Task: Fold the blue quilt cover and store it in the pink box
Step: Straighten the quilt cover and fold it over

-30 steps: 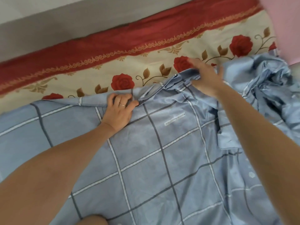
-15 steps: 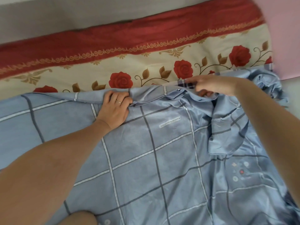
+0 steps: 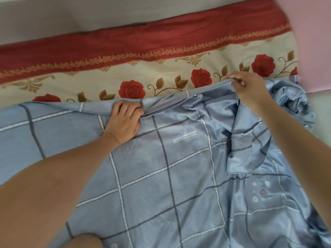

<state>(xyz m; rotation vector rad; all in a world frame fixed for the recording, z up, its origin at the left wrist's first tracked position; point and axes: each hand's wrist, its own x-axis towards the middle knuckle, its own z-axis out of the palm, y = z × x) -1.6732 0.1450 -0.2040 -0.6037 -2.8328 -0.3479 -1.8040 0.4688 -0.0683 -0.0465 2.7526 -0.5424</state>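
Across the bed, the blue quilt cover [image 3: 161, 167] lies spread over the near side, its far edge running from nine o'clock toward two. The left hand [image 3: 123, 120] grips that edge near the middle, fingers curled into the cloth; the right hand [image 3: 250, 90], at one o'clock, pinches the same edge and holds it lifted. Folding looks barely begun: the left half is flat, the three o'clock end bunched, and the pink box [image 3: 311, 42] at two o'clock waits unused. Underneath shows a cream bedsheet [image 3: 107, 74] with red roses; a grey wall [image 3: 71, 15] stands at twelve.
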